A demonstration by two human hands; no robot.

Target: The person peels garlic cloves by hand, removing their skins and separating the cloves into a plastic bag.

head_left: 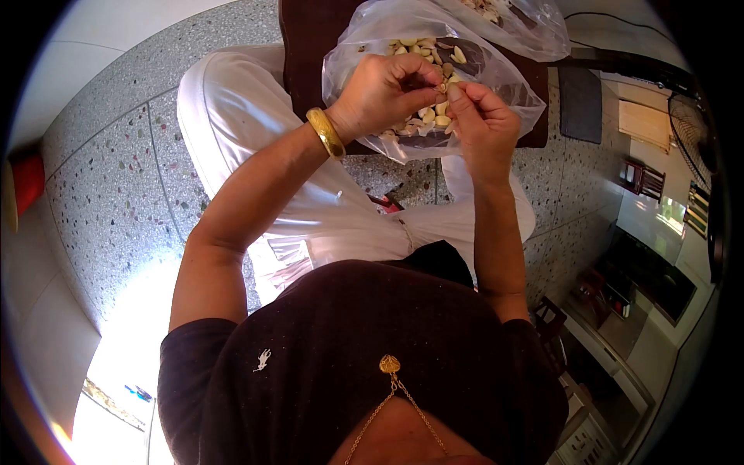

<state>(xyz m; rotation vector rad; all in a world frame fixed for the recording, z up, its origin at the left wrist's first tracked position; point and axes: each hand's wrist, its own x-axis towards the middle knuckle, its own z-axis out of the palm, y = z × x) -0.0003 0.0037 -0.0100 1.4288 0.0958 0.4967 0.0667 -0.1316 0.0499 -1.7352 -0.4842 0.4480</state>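
My left hand point(385, 89), with a gold bangle point(325, 133) on its wrist, pinches a small garlic clove point(442, 88) between thumb and fingertips. From the other side my right hand point(487, 124) closes thumb and finger on the same clove, so the fingertips nearly meet and cover most of it. Both hands are above an opened clear plastic bag point(353, 50) in front of my knees. Pale peeled garlic cloves point(427, 116) and papery skins lie inside it, partly hidden by the hands.
The bag rests on a dark brown low table point(302, 46). A second plastic bag point(535, 35) with skins lies at the back. My legs in white trousers point(232, 116) flank the table on a speckled floor point(108, 170). A fan point(690, 132) stands far right.
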